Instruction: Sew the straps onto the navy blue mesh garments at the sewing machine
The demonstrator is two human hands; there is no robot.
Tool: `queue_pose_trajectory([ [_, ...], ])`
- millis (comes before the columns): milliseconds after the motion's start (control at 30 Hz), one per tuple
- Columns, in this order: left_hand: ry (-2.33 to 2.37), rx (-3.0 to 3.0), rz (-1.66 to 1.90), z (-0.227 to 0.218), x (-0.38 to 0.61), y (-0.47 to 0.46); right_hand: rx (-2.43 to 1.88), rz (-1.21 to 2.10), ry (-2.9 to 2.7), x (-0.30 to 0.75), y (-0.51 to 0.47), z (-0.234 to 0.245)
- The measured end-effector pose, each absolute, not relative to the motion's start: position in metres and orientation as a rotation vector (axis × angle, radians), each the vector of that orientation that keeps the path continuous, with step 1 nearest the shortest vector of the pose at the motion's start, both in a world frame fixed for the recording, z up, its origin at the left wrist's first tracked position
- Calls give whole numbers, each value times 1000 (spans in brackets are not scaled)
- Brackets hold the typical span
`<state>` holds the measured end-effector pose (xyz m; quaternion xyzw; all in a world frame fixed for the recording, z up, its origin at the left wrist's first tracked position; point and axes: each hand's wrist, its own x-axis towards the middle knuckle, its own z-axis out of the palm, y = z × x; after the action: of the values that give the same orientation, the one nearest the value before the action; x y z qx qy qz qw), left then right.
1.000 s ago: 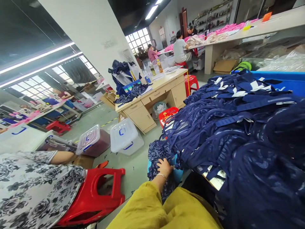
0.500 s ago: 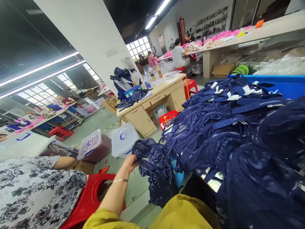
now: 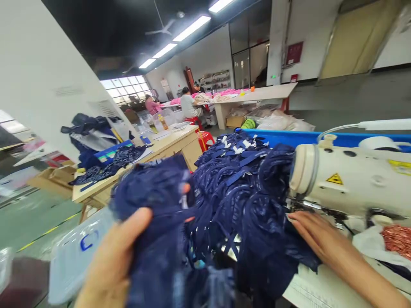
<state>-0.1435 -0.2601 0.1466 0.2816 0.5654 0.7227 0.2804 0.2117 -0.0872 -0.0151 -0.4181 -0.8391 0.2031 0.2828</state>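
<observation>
My left hand [image 3: 118, 252] is raised in front of me, closed around a navy bra [image 3: 157, 201]; motion blurs both. At the sewing machine [image 3: 346, 175], my right hand [image 3: 314, 235] lies with its fingers together on the edge of another navy bra [image 3: 266, 231], just below the needle area. Its thumb is hidden beneath. Behind and between the hands spreads a heap of navy bras [image 3: 221, 188] with straps and white tags.
A blue bin edge [image 3: 276, 136] runs behind the heap. To the left stand a lidded clear box [image 3: 77, 252] and a wooden desk [image 3: 154, 152] with bottles and dark fabric. Copper-coloured strands [image 3: 398, 241] lie at the far right. Other people [image 3: 189, 105] sit at a distant table.
The view has swung right, bringing the sewing machine and my right hand into sight. My left hand has lifted the dark garment from low beside the heap to in front of me.
</observation>
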Motion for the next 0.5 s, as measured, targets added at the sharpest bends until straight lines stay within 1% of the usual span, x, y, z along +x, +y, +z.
queue_pose_trajectory([
  [33,1441,726,1722,148,-120,-241,-1084,677,-2240,207,-92,-7],
  [100,1223,739,1438,142,-75,-202,-999,1035,-2110,201,-104,7],
  [167,1050,755,1358,121,-35,-166,-848,1382,-1933,199,-112,17],
  [233,964,714,1332,88,-8,-136,-791,1604,-1826,197,-115,21],
  [300,998,639,1323,54,6,-114,-937,1641,-1839,197,-111,20],
  [367,1041,527,1297,33,6,-97,-1111,1550,-1924,199,-104,18],
  [433,1004,419,1316,29,-3,-83,-1176,1453,-2066,203,-98,18],
  [500,931,347,1356,39,-14,-69,-1194,1403,-2195,208,-95,18],
])
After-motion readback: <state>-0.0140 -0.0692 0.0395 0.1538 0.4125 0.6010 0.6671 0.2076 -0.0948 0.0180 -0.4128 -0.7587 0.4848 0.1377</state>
